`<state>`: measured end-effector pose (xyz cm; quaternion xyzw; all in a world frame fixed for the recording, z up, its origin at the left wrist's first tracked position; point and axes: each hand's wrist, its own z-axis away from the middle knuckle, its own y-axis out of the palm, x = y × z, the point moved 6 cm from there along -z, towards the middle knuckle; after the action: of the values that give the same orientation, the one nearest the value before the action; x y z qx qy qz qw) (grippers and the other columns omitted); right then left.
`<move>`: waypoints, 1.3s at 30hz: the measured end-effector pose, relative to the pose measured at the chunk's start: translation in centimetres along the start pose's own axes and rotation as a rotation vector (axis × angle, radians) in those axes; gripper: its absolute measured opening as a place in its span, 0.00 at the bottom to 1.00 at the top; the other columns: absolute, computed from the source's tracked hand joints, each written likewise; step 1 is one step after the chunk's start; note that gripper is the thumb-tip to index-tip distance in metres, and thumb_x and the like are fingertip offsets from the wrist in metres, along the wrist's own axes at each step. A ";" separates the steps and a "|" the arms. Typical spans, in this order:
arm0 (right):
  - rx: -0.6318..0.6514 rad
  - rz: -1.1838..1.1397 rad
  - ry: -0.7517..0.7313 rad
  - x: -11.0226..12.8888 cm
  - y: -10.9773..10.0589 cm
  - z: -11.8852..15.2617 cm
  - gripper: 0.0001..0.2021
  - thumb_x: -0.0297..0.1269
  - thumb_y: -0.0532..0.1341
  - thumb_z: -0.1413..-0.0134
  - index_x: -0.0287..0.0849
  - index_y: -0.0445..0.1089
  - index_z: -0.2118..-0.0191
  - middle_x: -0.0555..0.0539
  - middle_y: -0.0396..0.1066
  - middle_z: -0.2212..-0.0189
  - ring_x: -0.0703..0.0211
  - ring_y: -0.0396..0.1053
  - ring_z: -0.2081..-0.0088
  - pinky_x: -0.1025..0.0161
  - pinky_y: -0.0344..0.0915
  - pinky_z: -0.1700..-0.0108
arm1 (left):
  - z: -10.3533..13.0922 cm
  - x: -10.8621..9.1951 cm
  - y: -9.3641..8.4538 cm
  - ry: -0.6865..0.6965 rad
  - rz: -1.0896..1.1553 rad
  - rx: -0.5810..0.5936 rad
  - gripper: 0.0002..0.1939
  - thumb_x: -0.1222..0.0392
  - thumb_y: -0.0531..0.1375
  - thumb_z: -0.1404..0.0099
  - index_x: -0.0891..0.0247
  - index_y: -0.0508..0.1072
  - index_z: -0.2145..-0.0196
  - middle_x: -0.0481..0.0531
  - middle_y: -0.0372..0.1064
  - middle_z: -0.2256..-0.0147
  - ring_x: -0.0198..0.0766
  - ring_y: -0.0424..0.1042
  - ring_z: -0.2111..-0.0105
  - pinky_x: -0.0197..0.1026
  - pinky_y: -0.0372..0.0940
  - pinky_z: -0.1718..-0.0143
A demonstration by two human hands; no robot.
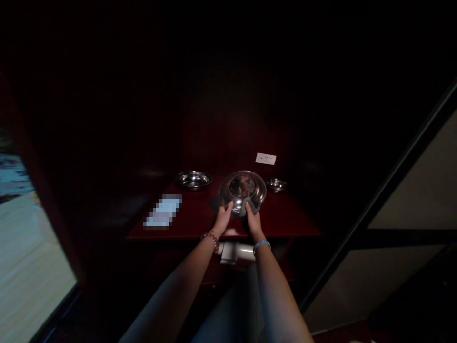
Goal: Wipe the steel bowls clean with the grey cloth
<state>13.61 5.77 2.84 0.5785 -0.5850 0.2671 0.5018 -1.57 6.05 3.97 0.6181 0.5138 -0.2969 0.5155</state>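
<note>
A round, shiny stainless steel plate [231, 186] is held up over the dark red shelf [200, 216], tilted so that one broad face is towards me. My left hand [223, 219] grips its near rim, the thumb lying on the face. Close beside it, my right hand [253, 222] is closed on a grey cloth [244, 208], which presses against the plate's lower right part. The fingers of both hands are mostly hidden beneath the plate.
A wide steel dish [193, 180] sits at the back left of the shelf, a smaller steel bowl [277, 185] at the back right. Left lies a blurred-out pale rectangle [163, 212]. A white socket [266, 158] is on the back wall, white objects [230, 252] below the shelf.
</note>
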 end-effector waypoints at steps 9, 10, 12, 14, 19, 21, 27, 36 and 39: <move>-0.023 0.015 0.015 0.3 0.1 0.5 0.25 0.50 0.67 0.52 0.40 0.75 0.51 0.45 0.76 0.49 0.51 0.72 0.47 0.55 0.64 0.40 | 0.0 0.5 1.9 0.043 -0.011 0.186 0.19 0.54 0.65 0.44 0.66 0.78 0.56 0.62 0.76 0.52 0.47 0.72 0.47 0.51 0.57 0.38; -0.022 0.022 0.014 0.3 0.0 0.5 0.24 0.50 0.67 0.51 0.40 0.76 0.51 0.45 0.76 0.50 0.51 0.72 0.47 0.55 0.64 0.40 | 0.0 0.6 1.8 0.042 -0.015 0.180 0.19 0.54 0.66 0.44 0.66 0.78 0.56 0.62 0.76 0.51 0.47 0.72 0.47 0.50 0.58 0.38; -0.013 0.031 0.010 0.3 0.0 0.5 0.24 0.49 0.66 0.51 0.41 0.76 0.51 0.45 0.76 0.50 0.51 0.72 0.46 0.55 0.63 0.40 | -0.1 0.7 1.7 0.045 -0.020 0.177 0.19 0.55 0.67 0.45 0.65 0.78 0.56 0.61 0.76 0.51 0.46 0.72 0.47 0.49 0.58 0.38; 0.000 0.041 0.008 0.2 0.0 0.4 0.24 0.49 0.66 0.51 0.41 0.75 0.50 0.45 0.76 0.50 0.51 0.72 0.46 0.55 0.63 0.39 | -0.1 0.7 1.6 0.035 -0.016 0.165 0.17 0.56 0.67 0.45 0.65 0.79 0.58 0.61 0.77 0.53 0.46 0.72 0.47 0.49 0.58 0.39; 0.037 0.014 0.014 -0.2 0.2 0.1 0.25 0.49 0.66 0.51 0.40 0.75 0.50 0.45 0.75 0.49 0.52 0.72 0.46 0.54 0.63 0.40 | 0.1 0.9 1.0 -0.034 -0.005 0.108 0.14 0.59 0.66 0.45 0.66 0.79 0.61 0.60 0.78 0.58 0.46 0.74 0.51 0.50 0.61 0.42; 0.061 -0.007 0.029 -0.4 0.4 0.0 0.25 0.50 0.66 0.52 0.41 0.75 0.50 0.45 0.75 0.49 0.52 0.71 0.46 0.54 0.63 0.40 | 0.1 0.9 0.8 -0.037 0.022 0.094 0.15 0.59 0.66 0.46 0.67 0.79 0.61 0.60 0.79 0.58 0.47 0.74 0.52 0.50 0.62 0.43; 0.069 -0.028 0.063 -0.6 0.7 0.1 0.26 0.49 0.66 0.52 0.40 0.74 0.49 0.44 0.76 0.49 0.52 0.72 0.46 0.54 0.64 0.41 | -0.1 1.0 0.2 -0.053 0.032 0.001 0.13 0.57 0.66 0.47 0.69 0.79 0.65 0.60 0.80 0.63 0.49 0.77 0.57 0.51 0.66 0.48; 0.020 -0.018 0.036 -0.3 0.4 0.2 0.25 0.49 0.66 0.52 0.39 0.75 0.50 0.44 0.77 0.51 0.52 0.73 0.48 0.54 0.65 0.41 | -0.4 1.0 0.0 -0.019 0.083 -0.019 0.18 0.56 0.66 0.47 0.70 0.78 0.60 0.61 0.79 0.59 0.47 0.76 0.57 0.48 0.66 0.49; 0.002 -0.013 0.034 -0.3 0.3 0.2 0.25 0.49 0.66 0.52 0.39 0.75 0.50 0.43 0.77 0.51 0.51 0.73 0.47 0.55 0.65 0.42 | -0.4 0.9 -0.3 -0.001 0.073 -0.057 0.18 0.56 0.65 0.46 0.69 0.78 0.60 0.61 0.79 0.59 0.46 0.76 0.57 0.46 0.67 0.50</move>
<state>13.20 5.81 2.55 0.5783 -0.5723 0.2742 0.5128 -1.68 6.73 3.20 0.6212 0.4992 -0.2634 0.5437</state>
